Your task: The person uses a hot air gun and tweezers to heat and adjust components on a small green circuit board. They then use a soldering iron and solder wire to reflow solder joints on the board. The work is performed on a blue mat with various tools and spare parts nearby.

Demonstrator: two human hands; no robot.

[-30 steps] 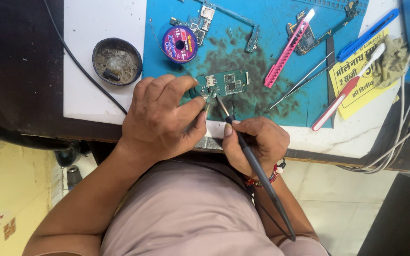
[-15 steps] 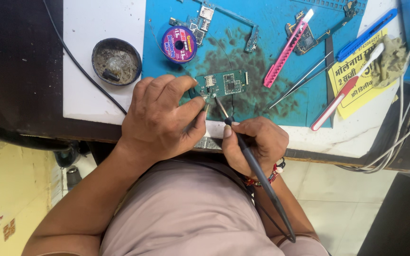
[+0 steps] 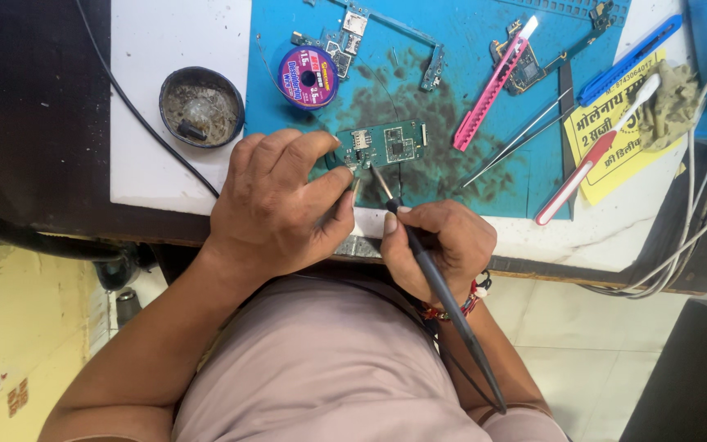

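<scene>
My left hand [image 3: 276, 205] rests at the front of the blue work mat [image 3: 468, 82], its fingers pinched on a thin wire whose end meets the small green circuit board [image 3: 386, 146]. My right hand [image 3: 435, 250] grips a dark soldering iron [image 3: 431, 278] like a pen. Its tip touches the board's lower left edge, just beside my left fingertips. The iron's cord trails back over my lap.
A round tin of dark flux [image 3: 200, 106] sits on the white surface to the left. On the mat lie a purple wire spool [image 3: 308, 77], board parts [image 3: 353, 29], a pink cutter [image 3: 493, 86], tweezers [image 3: 521, 139], a blue cutter [image 3: 628, 59] and a red-handled brush [image 3: 595, 160]. Cables [image 3: 697, 221] hang at right.
Both hands stay on the board with only slight shifts of the iron's tip.
</scene>
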